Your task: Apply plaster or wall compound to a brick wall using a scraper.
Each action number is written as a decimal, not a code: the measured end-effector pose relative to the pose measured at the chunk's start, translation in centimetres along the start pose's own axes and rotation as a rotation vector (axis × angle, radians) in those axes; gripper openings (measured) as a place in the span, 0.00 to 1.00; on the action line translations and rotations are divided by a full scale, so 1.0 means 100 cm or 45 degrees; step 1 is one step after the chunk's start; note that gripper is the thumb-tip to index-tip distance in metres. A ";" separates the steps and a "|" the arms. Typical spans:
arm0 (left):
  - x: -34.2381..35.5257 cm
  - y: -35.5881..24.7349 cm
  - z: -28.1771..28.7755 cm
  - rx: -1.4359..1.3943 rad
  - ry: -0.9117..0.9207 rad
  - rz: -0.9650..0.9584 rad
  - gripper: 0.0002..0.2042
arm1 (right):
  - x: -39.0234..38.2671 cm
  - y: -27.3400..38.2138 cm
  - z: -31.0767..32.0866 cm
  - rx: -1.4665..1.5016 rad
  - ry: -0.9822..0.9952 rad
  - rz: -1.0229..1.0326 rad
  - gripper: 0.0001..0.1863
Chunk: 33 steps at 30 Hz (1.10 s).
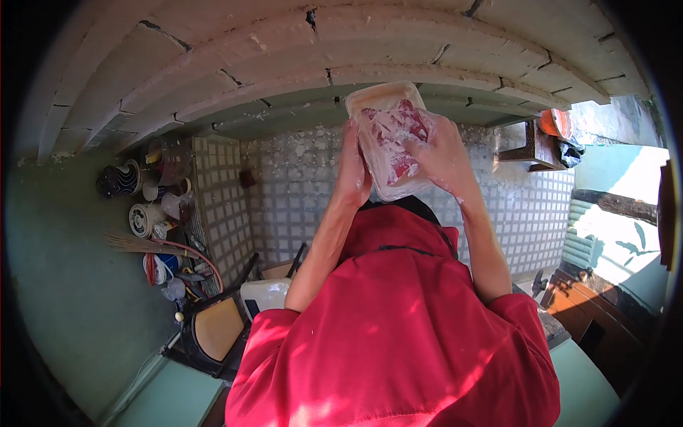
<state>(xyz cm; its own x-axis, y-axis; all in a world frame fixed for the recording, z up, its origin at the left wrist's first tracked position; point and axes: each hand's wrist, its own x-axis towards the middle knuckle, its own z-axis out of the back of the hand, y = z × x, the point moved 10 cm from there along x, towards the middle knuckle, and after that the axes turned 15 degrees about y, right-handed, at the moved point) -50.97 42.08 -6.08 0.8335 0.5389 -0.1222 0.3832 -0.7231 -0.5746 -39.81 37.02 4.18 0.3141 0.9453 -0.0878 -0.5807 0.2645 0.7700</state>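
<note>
A clear plastic tub (383, 99) is held up in front of me, above my red hooded top (398, 327). Inside it lie red pieces of meat (398, 128) dusted with white powder. My left hand (353, 167) grips the tub's left side. My right hand (447, 158), also smeared with white, comes in from the right, and its fingers reach into the tub and close on the red pieces. Both forearms are bare and rise from the rolled red sleeves.
Grey square tiles (299, 199) lie beyond the tub, with stepped concrete ledges (284, 64) above. At the left are pots and cups (146, 196), a broom (135, 243), a tan-seated chair (217, 327) and a white jerrycan (265, 293). A wooden stool (537, 146) stands at the right.
</note>
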 end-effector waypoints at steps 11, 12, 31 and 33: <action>-0.003 -0.003 0.013 0.085 -0.024 0.096 0.22 | 0.001 -0.033 -0.043 0.989 0.307 -0.164 0.14; -0.002 -0.003 0.012 0.075 -0.022 0.110 0.22 | 0.001 -0.032 -0.040 0.990 0.302 -0.156 0.14; 0.079 -0.045 -0.103 0.186 0.228 0.000 0.33 | -0.002 -0.015 0.115 1.613 -0.148 0.252 0.19; 0.083 -0.047 -0.115 0.193 0.222 -0.053 0.33 | -0.002 -0.012 0.129 1.607 -0.240 0.285 0.19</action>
<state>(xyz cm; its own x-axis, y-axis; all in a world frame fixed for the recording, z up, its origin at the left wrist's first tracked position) -41.32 45.02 4.90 0.8794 0.4746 0.0380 0.3654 -0.6216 -0.6928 -29.55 34.03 11.42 0.4629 0.8768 0.1300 0.4389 -0.3541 0.8258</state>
